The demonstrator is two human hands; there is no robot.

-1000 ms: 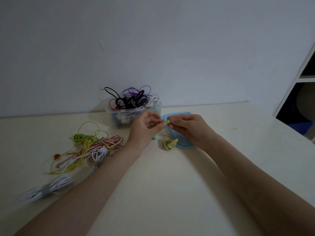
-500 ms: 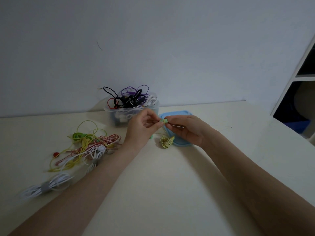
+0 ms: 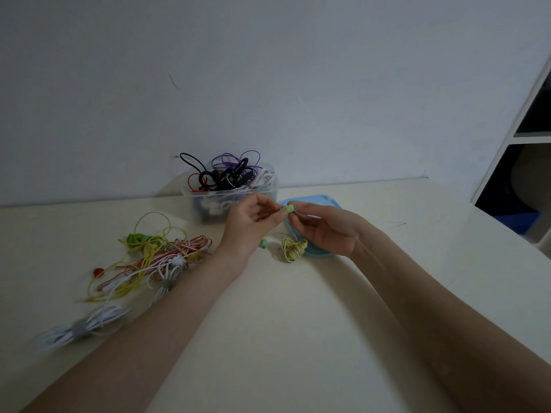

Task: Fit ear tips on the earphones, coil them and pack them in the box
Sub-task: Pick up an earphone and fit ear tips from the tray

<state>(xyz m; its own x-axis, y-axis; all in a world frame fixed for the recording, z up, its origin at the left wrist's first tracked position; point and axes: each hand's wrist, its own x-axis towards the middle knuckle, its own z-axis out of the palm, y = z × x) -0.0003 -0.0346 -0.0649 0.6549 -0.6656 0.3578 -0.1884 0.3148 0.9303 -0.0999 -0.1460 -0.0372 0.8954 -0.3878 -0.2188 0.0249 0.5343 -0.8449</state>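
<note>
My left hand (image 3: 253, 223) and my right hand (image 3: 323, 228) meet above the table, each pinching a small green earbud (image 3: 288, 208) between fingertips. Its yellow cable runs down to a coiled yellow bundle (image 3: 293, 248) lying on the table below the hands. A second green earbud (image 3: 264, 243) hangs or lies beside my left wrist. Behind my left hand stands a clear plastic box (image 3: 229, 198) holding several black, purple, red and white earphones. A blue lid (image 3: 313, 204) lies under my right hand.
A tangle of yellow, green, red-striped and white earphones (image 3: 149, 260) lies left of my left forearm, with a tied white coil (image 3: 80, 329) nearer the front. A white shelf unit (image 3: 524, 138) stands at the right. The cream table (image 3: 283, 323) reaches the wall.
Both hands stay pinched on the green earbud; my right hand's fingers have opened out somewhat below the pinch. The view has shifted slightly.
</note>
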